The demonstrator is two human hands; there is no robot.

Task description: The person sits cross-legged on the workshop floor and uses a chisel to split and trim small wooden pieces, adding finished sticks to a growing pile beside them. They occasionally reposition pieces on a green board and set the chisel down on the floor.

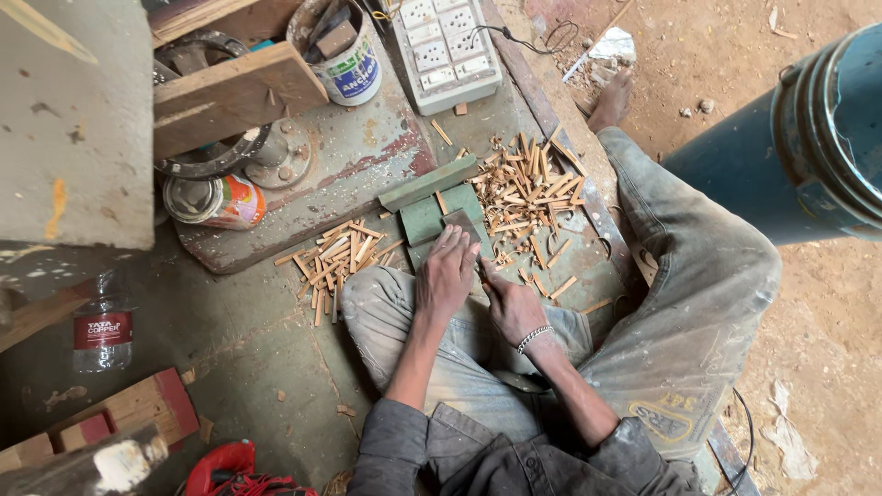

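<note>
I sit cross-legged on the floor. My left hand (446, 276) lies fingers-forward on a flat greyish wood piece (462, 221) that rests on a green block (424, 219), pressing it down. My right hand (511, 308), with a bracelet at the wrist, is closed around a thin tool or stick just beside the left hand; its tip is hidden. A long green strip (428, 183) lies behind the block. Piles of short cut wooden sticks lie left (335, 257) and right (531, 188) of the block.
A white power strip (446, 41) and a paint tin (349, 57) stand at the back. A can (216, 202) lies on its side and a water bottle (103, 323) stands at left. A blue drum (808, 138) stands right. A red tool (220, 468) lies near.
</note>
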